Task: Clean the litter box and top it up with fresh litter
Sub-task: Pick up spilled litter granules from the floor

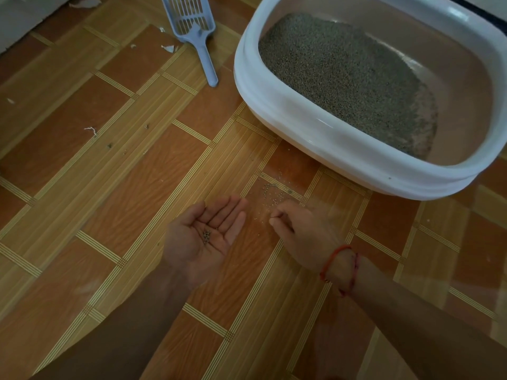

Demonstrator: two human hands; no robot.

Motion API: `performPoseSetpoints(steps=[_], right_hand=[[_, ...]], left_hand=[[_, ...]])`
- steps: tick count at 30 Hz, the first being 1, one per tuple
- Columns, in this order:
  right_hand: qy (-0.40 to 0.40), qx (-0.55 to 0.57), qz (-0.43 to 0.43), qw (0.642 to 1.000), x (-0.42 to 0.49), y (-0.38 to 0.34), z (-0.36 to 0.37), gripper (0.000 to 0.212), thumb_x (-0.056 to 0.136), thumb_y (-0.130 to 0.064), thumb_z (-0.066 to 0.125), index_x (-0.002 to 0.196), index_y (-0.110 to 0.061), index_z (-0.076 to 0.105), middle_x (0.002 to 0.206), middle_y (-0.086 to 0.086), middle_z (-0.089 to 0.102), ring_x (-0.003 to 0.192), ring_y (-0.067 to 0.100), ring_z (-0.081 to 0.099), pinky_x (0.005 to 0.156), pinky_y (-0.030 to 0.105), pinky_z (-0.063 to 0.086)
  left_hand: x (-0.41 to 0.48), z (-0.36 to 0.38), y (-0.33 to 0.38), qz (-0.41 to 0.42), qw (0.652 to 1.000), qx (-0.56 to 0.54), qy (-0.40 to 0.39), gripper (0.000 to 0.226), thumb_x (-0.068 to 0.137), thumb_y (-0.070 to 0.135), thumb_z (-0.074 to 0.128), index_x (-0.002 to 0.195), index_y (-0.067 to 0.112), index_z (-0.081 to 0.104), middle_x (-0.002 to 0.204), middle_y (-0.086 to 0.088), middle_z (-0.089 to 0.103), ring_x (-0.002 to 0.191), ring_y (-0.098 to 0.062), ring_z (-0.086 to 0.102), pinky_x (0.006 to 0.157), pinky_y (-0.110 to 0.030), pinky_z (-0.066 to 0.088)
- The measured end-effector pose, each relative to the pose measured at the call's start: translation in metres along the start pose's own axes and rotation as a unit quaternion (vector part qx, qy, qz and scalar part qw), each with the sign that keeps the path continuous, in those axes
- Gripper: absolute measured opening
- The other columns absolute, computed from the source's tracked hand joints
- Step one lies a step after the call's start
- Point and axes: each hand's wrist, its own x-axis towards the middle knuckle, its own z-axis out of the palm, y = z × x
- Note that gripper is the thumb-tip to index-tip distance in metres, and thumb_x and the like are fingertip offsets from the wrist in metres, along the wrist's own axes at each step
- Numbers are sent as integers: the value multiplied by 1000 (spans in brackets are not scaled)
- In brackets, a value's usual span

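A white litter box [274, 105] stands on the floor at the upper right, with grey litter [343, 78] heaped in its left and middle part. Spilled litter grains [271, 194] lie on the floor just in front of the box. My left hand [203, 237] is held palm up with a few grains resting in the palm. My right hand [299, 229] hovers palm down beside the spilled grains, its thumb and fingertips pinched together. A red string bracelet circles my right wrist. A pale blue slotted scoop [196, 31] lies on the floor left of the box.
The floor [123, 187] is wood-patterned vinyl with striped bands. Small white paper scraps [168, 48] and bits of debris [90, 130] lie scattered at the upper left. A pale surface edge [22, 20] sits in the top left corner.
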Motion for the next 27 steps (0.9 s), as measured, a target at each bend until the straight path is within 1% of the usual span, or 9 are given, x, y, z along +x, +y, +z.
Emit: performPoseSetpoints(steps=[3,5,8,11,14,17,19,22,27], right_hand=[[20,20,-60,998,-5,-33,-3,12,98,-33,47,94,-27,57,63,-12,54,53,4,47,52,18,38],[18,43,-94,995,-7,-54,-3,12,97,-32,47,98,-26,58,69,-12,58,57,3,50,54,18,40],[15,79,-135,988,-8,-75,-3,13,98,-29,48,100,-22,58,82,-5,65,73,14,61,63,35,51],[-3,91,-148,985,-7,-81,2,14,98,-27,47,102,-19,57,82,-1,65,79,20,62,69,43,53],[-2,91,-158,983,-6,-80,5,14,98,-26,48,102,-19,58,83,-1,67,82,21,63,70,44,53],[36,97,-151,983,-4,-71,1,11,95,-27,52,101,-22,61,79,-9,66,76,13,63,67,35,53],[73,87,-121,986,-1,-56,-3,10,94,-26,56,98,-23,64,63,-21,52,62,0,53,60,22,45],[107,54,-45,992,4,-28,-10,10,94,-27,58,91,-26,67,50,-23,39,52,-3,46,53,9,29],[33,-4,17,999,3,4,-3,14,96,-32,54,95,-31,68,76,-23,55,68,-5,50,62,8,34]], left_hand=[[2,-2,-3,-5,1000,10,-12,56,104,25,34,83,-6,76,105,-21,74,102,-33,73,87,-44,60],[3,-5,-3,-15,999,31,-26,54,103,27,33,90,-6,75,102,-19,74,98,-30,73,88,-39,60],[2,-8,-3,-54,995,60,-64,51,103,30,31,108,-4,69,110,-18,67,107,-27,65,102,-39,50],[-2,-6,-4,-78,991,61,-91,60,106,33,24,102,-1,73,109,-16,70,102,-26,69,89,-37,59],[-4,-4,-3,-68,994,48,-74,59,104,33,28,99,-3,74,112,-17,70,104,-26,70,93,-37,57],[-1,-4,0,-50,996,44,-67,57,103,33,31,95,-3,75,105,-17,71,102,-26,69,100,-37,53],[0,-2,0,-23,999,27,-40,55,103,29,35,86,-3,75,96,-18,74,93,-28,73,91,-38,58],[-2,2,0,-5,1000,5,-12,52,103,24,37,86,-8,75,107,-23,73,101,-35,73,87,-45,59],[0,3,-1,-4,1000,6,-4,53,103,23,37,85,-8,75,109,-23,73,102,-36,73,86,-47,59]])
